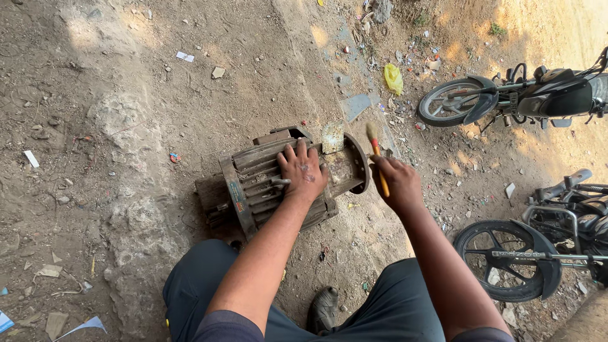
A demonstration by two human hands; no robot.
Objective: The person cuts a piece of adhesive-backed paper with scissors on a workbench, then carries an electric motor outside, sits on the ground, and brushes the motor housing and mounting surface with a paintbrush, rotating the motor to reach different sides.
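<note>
Both hands are engaged in what is judged a brushing step: the ribbed electric motor [285, 180], lying on the dirt ground [126, 126], is steadied under the flat, spread left hand [303, 174], while an orange-handled paintbrush [377, 155] is gripped in the right hand [396, 183], bristles raised beside the motor's end.

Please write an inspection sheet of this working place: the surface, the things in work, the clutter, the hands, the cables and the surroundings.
Surface: bare dirt ground, dusty, uneven.
Job's things: ribbed electric motor housing lying on its side; paintbrush, bristles up.
Clutter: yellow bag, paper scraps, small stones.
Hands: left hand flat on the housing; right hand gripping the brush handle.
Cables: nothing seen.
Surroundings: two motorcycles, upper one, lower one, at the right.
</note>
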